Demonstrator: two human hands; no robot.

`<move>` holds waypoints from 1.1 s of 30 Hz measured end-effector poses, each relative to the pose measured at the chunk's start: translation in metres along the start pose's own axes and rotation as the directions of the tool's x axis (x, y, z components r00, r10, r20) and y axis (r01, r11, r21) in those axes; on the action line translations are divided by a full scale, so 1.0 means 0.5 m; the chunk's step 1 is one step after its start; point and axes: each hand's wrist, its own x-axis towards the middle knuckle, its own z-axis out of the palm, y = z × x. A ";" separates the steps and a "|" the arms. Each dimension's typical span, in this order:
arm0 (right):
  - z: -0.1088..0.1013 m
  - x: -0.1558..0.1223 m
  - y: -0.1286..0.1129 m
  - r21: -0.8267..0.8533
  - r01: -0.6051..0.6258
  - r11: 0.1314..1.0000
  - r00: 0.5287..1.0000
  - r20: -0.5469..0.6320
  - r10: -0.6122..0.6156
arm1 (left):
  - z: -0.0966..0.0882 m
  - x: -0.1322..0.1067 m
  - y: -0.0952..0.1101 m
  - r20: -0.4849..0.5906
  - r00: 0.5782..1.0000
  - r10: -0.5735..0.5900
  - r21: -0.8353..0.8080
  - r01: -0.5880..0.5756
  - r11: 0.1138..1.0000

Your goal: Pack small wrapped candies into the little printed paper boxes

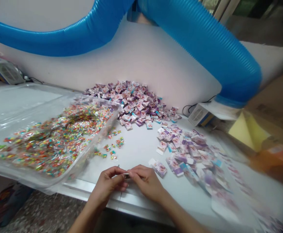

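Observation:
Near the table's front edge, my left hand [114, 179] and my right hand [143, 180] meet, fingertips pinched together. Between them is a small carton [126, 175], mostly covered by my fingers; only a thin pale edge shows. Just beyond my right hand lies a purple-and-white carton [159, 167] with an end flap out. To the right spreads a loose group of similar cartons [180, 145]. Left of my hands, a clear plastic tray [65, 181] holds many little clear packets [58, 142] with bright multicoloured contents. A few such packets [113, 154] lie on the table beside the tray.
A large heap of small purple cartons [131, 100] rests against the wall. Overhead hangs a wide blue duct [192, 35], its end on a small device [199, 114]. A yellow paper piece [248, 131] and an orange object [272, 161] are blurred at right.

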 end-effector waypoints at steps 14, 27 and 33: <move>-0.018 0.000 -0.012 -0.393 0.243 0.887 0.956 0.252 -0.150 | -0.009 -0.005 -0.005 0.027 0.999 -0.040 -0.090 0.042 0.995; -0.004 -0.010 0.049 -0.674 0.519 0.526 0.829 0.246 -0.502 | -0.015 -0.004 -0.033 0.116 0.985 0.128 0.020 -0.131 0.991; 0.011 -0.006 0.063 -0.629 0.612 0.480 0.769 0.331 -0.546 | -0.020 0.006 -0.024 0.161 0.980 0.121 0.082 -0.135 0.987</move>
